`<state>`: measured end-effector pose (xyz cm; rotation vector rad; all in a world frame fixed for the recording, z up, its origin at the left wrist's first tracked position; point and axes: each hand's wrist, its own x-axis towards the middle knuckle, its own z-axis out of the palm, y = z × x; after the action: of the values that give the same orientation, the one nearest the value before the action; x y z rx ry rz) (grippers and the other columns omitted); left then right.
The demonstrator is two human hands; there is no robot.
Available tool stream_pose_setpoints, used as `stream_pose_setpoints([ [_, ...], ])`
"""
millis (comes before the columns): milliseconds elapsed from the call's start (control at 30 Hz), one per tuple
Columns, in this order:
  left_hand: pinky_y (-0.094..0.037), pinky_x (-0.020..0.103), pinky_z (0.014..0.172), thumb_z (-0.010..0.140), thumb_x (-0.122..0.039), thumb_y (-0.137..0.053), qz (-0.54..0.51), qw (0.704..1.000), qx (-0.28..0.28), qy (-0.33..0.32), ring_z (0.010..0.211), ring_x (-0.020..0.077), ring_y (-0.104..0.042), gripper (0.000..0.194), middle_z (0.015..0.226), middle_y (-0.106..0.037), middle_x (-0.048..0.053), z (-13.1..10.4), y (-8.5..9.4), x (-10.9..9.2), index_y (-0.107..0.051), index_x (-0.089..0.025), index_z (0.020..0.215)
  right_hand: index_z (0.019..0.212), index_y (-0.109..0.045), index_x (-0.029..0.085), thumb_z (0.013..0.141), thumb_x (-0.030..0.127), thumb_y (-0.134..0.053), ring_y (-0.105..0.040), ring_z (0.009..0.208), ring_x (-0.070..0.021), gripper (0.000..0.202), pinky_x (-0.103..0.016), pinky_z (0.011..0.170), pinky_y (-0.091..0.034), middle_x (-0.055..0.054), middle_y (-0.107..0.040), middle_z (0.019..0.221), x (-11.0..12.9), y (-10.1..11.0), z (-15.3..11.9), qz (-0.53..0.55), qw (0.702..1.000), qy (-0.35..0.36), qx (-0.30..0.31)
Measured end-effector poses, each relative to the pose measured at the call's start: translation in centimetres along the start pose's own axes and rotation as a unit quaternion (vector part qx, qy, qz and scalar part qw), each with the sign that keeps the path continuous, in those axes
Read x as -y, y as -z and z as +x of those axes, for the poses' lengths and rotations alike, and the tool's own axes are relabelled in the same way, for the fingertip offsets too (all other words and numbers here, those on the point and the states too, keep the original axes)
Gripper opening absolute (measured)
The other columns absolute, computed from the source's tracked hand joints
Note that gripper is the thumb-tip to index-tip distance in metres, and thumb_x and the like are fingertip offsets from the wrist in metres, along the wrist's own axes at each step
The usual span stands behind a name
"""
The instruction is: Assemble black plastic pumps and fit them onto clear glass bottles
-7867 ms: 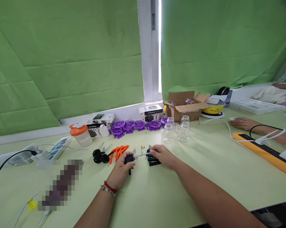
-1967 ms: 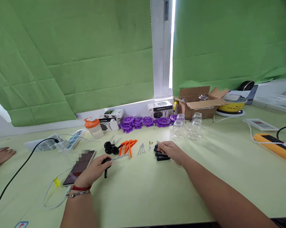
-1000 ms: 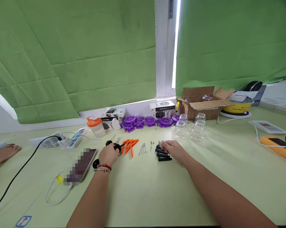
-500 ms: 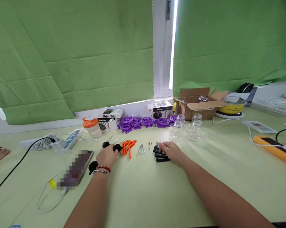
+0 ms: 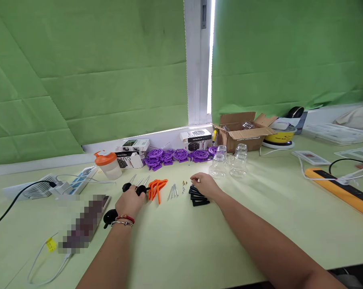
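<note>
My left hand (image 5: 129,204) is over several black round-knobbed pieces with thin metal rods, its fingers curled at a black knob (image 5: 141,190); its fingertips are partly hidden. Another black knob (image 5: 110,217) lies by its wrist. Just right of this hand are orange angled handles (image 5: 157,189). My right hand (image 5: 206,186) is pinched closed above the upper end of a row of black plastic handles (image 5: 198,196); anything between its fingertips is too small to make out. Long screws (image 5: 173,192) and small brass and silver hardware (image 5: 184,185) lie between the hands.
Purple plastic wheels (image 5: 180,155) line the back, near printed boxes (image 5: 196,139). Upturned glass jars (image 5: 238,164) stand before an open carton (image 5: 240,138). To the left are an orange-lidded cup (image 5: 109,165), a phone (image 5: 89,224) and cables; an orange power strip (image 5: 338,188) lies right.
My right hand has lifted slightly off the tops of the black handles, fingertips raised. My left hand stays at the black knobs. The whole view has shifted, moving the scene leftward.
</note>
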<state>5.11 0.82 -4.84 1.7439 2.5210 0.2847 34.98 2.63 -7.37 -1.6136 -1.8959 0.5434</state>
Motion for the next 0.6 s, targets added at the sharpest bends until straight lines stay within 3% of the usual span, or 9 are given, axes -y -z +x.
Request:
stream_pose_setpoints([
  [133,-0.047,0.039,0.060,0.075,-0.045,-0.045,-0.007,1.000,0.005,-0.010,0.085,0.0350,-0.065,0.042,0.091,-0.070,0.014,0.3,-0.5,-0.1,-0.059,-0.025,0.108,0.089,-0.073,0.022,0.076,0.018,-0.058,-0.056,0.095,-0.0217,0.020,-0.027,0.077,-0.039,-0.007,-0.068,0.094,1.2,-0.8,2.1,-0.054,0.998,0.016,0.033],
  [333,-0.046,0.038,0.060,0.076,-0.047,-0.044,-0.019,1.000,-0.002,-0.010,0.086,0.0349,-0.065,0.042,0.093,-0.070,0.013,0.5,-0.8,-0.1,-0.062,-0.025,0.107,0.064,-0.072,0.017,0.067,0.006,-0.061,-0.058,0.086,-0.0247,0.016,-0.029,0.071,-0.038,-0.011,-0.068,0.076,1.9,-2.0,3.8,-0.081,0.995,-0.010,0.054],
  [600,-0.042,0.033,0.057,0.077,-0.054,-0.044,-0.077,0.997,-0.023,-0.015,0.080,0.0319,-0.065,0.048,0.085,-0.071,0.010,-0.3,0.2,0.3,-0.062,-0.027,0.112,0.057,-0.063,0.017,0.061,0.006,-0.059,-0.054,0.074,-0.0176,0.012,-0.026,0.063,-0.035,-0.006,-0.064,0.073,1.3,-1.4,3.4,0.062,0.997,-0.051,0.004],
])
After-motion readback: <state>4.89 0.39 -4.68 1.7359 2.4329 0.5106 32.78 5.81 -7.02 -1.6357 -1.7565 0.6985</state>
